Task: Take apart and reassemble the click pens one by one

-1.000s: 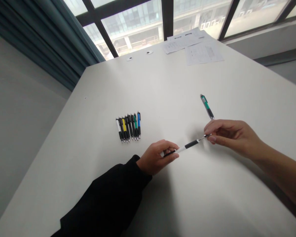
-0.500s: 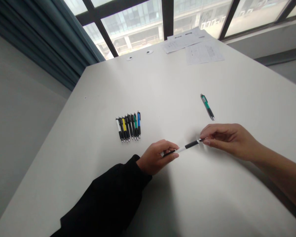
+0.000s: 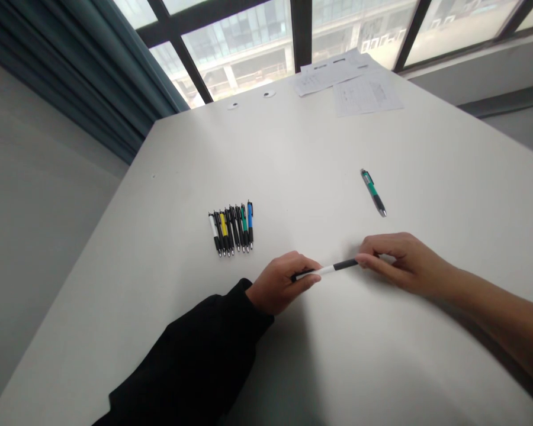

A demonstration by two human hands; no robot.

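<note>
A pen (image 3: pixel 327 270) with a white barrel and black grip lies nearly level between my two hands. My left hand (image 3: pixel 285 281) pinches its clip end between thumb and fingers. At the other end, the thumb and fingertips of my right hand (image 3: pixel 391 258) close on the tip, which they hide. Beyond my right hand a green pen (image 3: pixel 373 191) with a black grip rests on the table. To the upper left of my left hand, several pens (image 3: pixel 231 228) lie side by side in a row, with white, yellow, black, green and blue barrels.
The white table (image 3: pixel 266 154) runs up to the window (image 3: pixel 249 47). Printed papers (image 3: pixel 364 92) lie at its far edge, near two small cable holes (image 3: pixel 269 94). A dark blue-green curtain (image 3: pixel 115 71) hangs at the left.
My right hand has moved left and slightly down. A thin metal tip showed between it and the grip earlier; now the fingers sit against the grip's end. My left hand has stayed put.
</note>
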